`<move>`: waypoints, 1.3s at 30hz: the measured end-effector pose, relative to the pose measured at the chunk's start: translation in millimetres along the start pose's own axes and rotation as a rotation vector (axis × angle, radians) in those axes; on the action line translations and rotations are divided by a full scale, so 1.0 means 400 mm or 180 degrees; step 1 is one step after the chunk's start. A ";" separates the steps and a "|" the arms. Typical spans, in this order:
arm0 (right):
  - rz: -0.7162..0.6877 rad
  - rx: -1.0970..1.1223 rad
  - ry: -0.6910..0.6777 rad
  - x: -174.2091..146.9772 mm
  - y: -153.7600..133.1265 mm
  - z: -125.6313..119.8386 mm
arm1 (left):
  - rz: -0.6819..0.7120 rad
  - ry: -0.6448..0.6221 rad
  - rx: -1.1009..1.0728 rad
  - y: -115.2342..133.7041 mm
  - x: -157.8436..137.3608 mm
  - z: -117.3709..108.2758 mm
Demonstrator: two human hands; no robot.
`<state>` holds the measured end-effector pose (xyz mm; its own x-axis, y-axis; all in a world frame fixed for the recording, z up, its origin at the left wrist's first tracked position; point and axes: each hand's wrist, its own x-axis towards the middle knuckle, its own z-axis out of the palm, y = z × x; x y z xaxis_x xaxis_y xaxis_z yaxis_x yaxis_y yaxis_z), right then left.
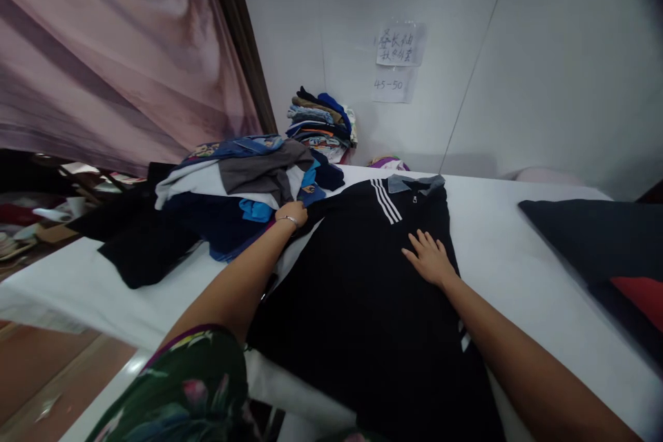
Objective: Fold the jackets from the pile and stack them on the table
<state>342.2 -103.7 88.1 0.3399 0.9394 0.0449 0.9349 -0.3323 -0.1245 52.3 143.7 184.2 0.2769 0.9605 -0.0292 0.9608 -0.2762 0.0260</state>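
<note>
A black jacket [357, 283] with a grey collar and white shoulder stripes lies spread on the white table [487, 242], its lower part reaching over the near edge. My left hand [293, 213], with a bracelet at the wrist, is closed on the jacket's left-side sleeve, beside the clothes heap. My right hand [429, 257] rests flat on the jacket's chest with fingers spread, below the collar. The sleeve on the right side is mostly out of sight; white stripes show near my right forearm.
A loose heap of clothes [243, 176] sits on the left of the table. Behind it rises a stack of folded clothes [321, 124] against the wall. Dark folded garments [606, 242] lie at the right. Paper signs [396, 48] hang on the wall; a pink curtain [114, 41] hangs left.
</note>
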 end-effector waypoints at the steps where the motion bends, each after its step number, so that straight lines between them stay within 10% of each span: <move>1: 0.0009 -0.0006 -0.0002 -0.001 -0.001 -0.001 | -0.0014 -0.0095 0.0011 -0.018 -0.011 -0.002; 12: -0.0003 -0.0130 -0.0023 0.002 0.005 0.006 | -0.0434 -0.0469 -0.0179 -0.222 -0.188 0.001; 20: -0.0002 -0.0243 0.0036 0.003 0.008 0.012 | -0.0552 -0.0208 -0.0714 -0.239 -0.255 -0.005; 31: 0.0161 0.0171 -0.0332 0.021 0.008 -0.026 | -0.0110 0.0280 -0.0631 -0.287 -0.162 -0.260; 39: -0.0337 0.3103 -0.0101 0.069 -0.203 -0.312 | 0.0544 0.1138 0.0147 -0.093 -0.179 -0.439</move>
<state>288.3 -61.3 223.3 0.2428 0.9669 0.0780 0.4617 -0.0444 -0.8859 -6.2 91.2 360.9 0.4174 0.8499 0.3216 0.9033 -0.4266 -0.0450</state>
